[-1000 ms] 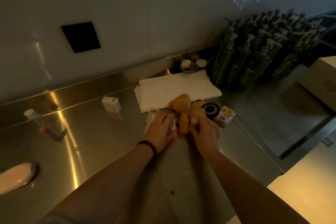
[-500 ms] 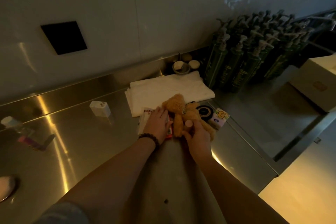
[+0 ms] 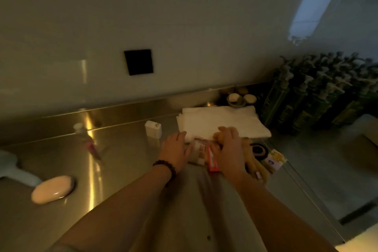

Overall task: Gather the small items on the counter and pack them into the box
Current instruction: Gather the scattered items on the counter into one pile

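Note:
My right hand lies over a tan teddy bear and grips its upper body; only the bear's legs show past my wrist. Resting flat on the steel counter, my left hand has its fingers apart and its fingertips against a white packet. A red-and-white tube lies between my two hands. To the right of the bear sit a black tape roll and a small colourful carton. A white charger stands left of my hands. A pale box corner shows at the right edge.
A folded white towel lies just beyond my hands. Several green pump bottles crowd the back right, next to a small dish of round items. At the left are a small bottle and a pale oval soap.
The view has swung left and up. My right hand has slid forward from the bear's leg onto its body. My left hand has moved off the packets to their left edge.

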